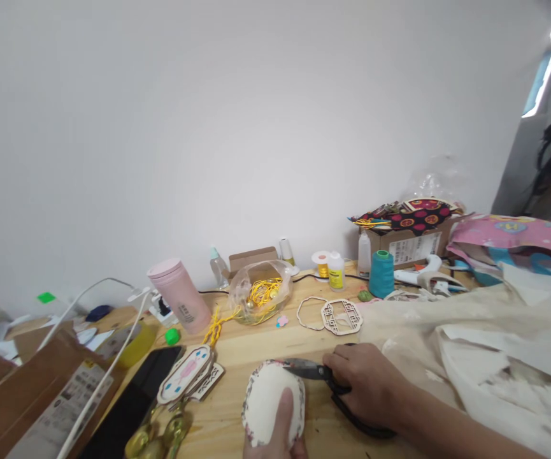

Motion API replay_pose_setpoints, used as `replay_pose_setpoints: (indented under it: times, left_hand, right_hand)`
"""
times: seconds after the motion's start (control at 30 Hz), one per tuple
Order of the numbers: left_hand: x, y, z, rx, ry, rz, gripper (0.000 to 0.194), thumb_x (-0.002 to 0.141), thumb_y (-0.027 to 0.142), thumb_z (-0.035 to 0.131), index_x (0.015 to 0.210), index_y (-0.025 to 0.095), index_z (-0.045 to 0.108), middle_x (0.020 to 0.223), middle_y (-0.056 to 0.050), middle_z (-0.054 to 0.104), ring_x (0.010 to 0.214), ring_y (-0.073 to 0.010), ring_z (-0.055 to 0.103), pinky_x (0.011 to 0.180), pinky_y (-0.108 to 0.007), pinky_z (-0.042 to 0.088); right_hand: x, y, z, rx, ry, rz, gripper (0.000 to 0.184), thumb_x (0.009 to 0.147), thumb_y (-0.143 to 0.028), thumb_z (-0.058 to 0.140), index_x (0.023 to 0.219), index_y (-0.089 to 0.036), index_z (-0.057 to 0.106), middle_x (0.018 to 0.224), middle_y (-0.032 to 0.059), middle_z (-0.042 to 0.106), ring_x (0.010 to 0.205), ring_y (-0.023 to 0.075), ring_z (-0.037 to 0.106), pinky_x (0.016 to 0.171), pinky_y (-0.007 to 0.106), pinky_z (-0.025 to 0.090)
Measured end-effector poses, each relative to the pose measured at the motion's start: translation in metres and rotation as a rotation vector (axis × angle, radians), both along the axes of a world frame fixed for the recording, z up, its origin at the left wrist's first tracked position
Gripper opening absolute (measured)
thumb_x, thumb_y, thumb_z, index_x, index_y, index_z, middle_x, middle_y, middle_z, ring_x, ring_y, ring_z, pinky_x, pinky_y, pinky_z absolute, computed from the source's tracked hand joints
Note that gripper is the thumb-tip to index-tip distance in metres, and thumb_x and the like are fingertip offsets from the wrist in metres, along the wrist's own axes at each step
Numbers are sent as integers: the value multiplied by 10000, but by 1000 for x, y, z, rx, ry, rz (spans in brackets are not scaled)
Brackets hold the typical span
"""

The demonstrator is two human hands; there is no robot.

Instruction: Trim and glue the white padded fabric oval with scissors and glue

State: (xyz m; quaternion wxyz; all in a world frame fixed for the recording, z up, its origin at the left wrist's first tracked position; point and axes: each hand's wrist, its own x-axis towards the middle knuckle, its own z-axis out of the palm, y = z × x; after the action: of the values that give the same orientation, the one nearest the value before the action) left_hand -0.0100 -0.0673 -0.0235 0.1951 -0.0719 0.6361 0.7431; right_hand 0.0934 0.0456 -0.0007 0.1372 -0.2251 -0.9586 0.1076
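Observation:
My left hand (279, 428), at the bottom middle, grips a white oval piece (268, 398) with a patterned fabric edge, the thumb lying across its face. From the right, my right hand (364, 382) is closed round the black handles of a pair of scissors (306, 368). The blades point left and meet the upper right rim of the oval piece. Whether they touch the edge or pass just over it I cannot tell. Beyond my hands lie a wooden lattice frame (342, 317) and a thin wooden outline ring (309, 313).
A pink tumbler (179, 295), decorated wooden tags (186, 373) and a dark phone-like slab (134, 398) are on the left, beside a cardboard box (60, 395). Yellow cord in a plastic bag (262, 292), a teal thread spool (381, 274) and small bottles stand behind. Pale cloth (423, 338) covers the right.

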Motion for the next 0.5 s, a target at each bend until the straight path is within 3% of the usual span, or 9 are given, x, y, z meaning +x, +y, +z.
replay_pose_setpoints:
  times: [0.1, 0.23, 0.37, 0.5]
  left_hand:
    - [-1, 1, 6, 10, -67, 14, 482, 550, 191, 722, 996, 217, 542, 896, -44, 663, 811, -227, 632, 539, -229, 528]
    - [-1, 2, 12, 37, -159, 6, 478, 545, 163, 723, 984, 220, 543, 747, -7, 660, 658, -178, 641, 512, -212, 515]
    - [-6, 0, 15, 79, -135, -53, 432, 564, 131, 702, 962, 205, 551, 596, 20, 632, 643, -174, 642, 586, -223, 519]
    - [-13, -3, 19, 132, -163, -94, 355, 584, 68, 674, 898, 185, 553, 563, 29, 632, 542, -144, 631, 551, -204, 518]
  right_hand:
    - [0, 0, 0, 4, 0, 7, 167, 623, -177, 480, 754, -193, 583, 725, 32, 642, 625, 164, 554, 503, 255, 243]
    - [1, 1, -3, 15, 10, 8, 167, 632, -164, 465, 739, -190, 591, 698, 35, 643, 598, 153, 543, 496, 252, 227]
    - [1, 3, -1, -21, 38, 21, 139, 617, -151, 459, 670, -191, 582, 637, 19, 626, 563, 137, 516, 484, 234, 225]
    - [1, 3, 7, -107, 65, 33, 91, 578, -141, 469, 566, -188, 546, 541, -8, 578, 503, 110, 454, 463, 209, 231]
